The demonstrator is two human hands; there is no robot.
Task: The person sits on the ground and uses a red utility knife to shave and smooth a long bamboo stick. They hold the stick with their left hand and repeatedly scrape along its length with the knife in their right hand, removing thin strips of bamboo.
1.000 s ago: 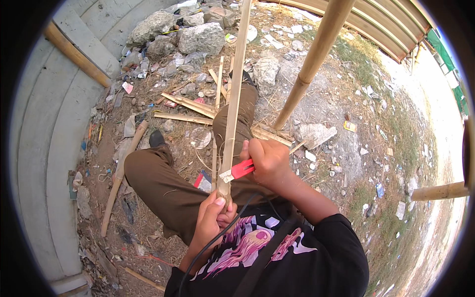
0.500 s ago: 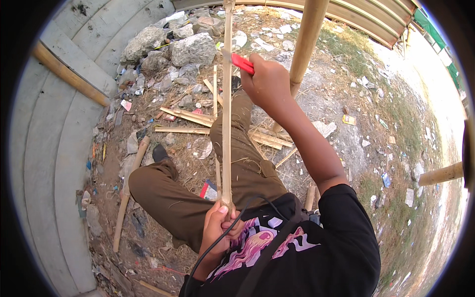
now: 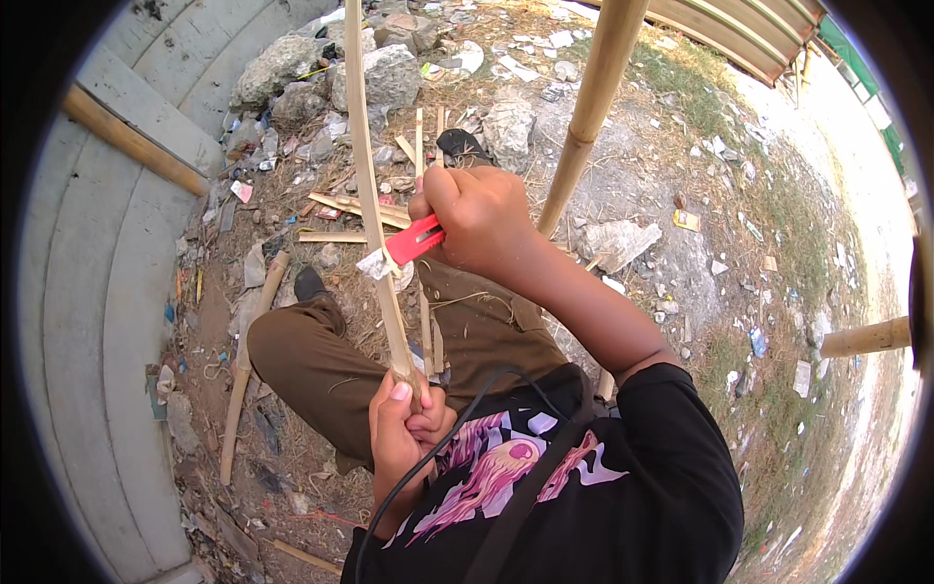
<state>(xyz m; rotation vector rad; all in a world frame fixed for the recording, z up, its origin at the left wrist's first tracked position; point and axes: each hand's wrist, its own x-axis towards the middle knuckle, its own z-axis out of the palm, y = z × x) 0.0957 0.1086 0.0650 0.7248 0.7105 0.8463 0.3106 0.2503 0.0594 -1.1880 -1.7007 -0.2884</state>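
A long, pale split bamboo strip (image 3: pixel 366 156) rises from near my chest toward the far side, leaning a little left. My left hand (image 3: pixel 407 425) is closed round its near end, thumb on top. In my right hand (image 3: pixel 477 216) is a red-handled utility knife (image 3: pixel 413 241), gripped in a fist. Its blade lies across the strip about midway along the visible length, touching it, with a small curl of shaving beside the blade. The strip's far end runs out of the picture at the top.
An upright bamboo pole (image 3: pixel 592 107) stands just beyond my right hand. Split bamboo pieces (image 3: pixel 362 209) lie on the littered ground between my legs. Large rocks (image 3: pixel 381 78) are piled at the far left, by a grey panel wall (image 3: pixel 68 253). Another bamboo pole (image 3: pixel 241 394) lies left of my knee.
My right hand has drawn the knife from near the strip's far end down toward me. The strip has tilted left, and my left hand has shifted slightly left with it.
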